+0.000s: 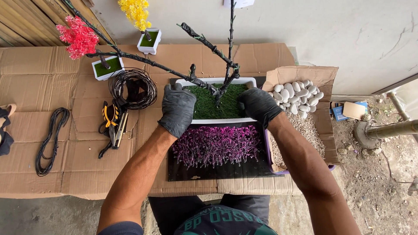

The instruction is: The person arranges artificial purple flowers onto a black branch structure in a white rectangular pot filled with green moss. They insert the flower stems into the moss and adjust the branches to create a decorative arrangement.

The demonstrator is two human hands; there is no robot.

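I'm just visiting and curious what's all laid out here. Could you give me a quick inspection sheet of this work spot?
Surface: flattened cardboard covering a table, with a black mat on top.
Job's things: white rectangular planter filled with green turf, bare dark-wrapped branches rising from it.
Clutter: purple flower sprigs; white pebbles and gravel in a box; pliers; two small white pots, one with red blossoms, one with yellow.
Hands: left hand and right hand, both in dark gloves, grip the planter's sides.
Cables: coil of black wire; a looped black cord.
Surroundings: pale wall, dirt ground, bamboo screen.
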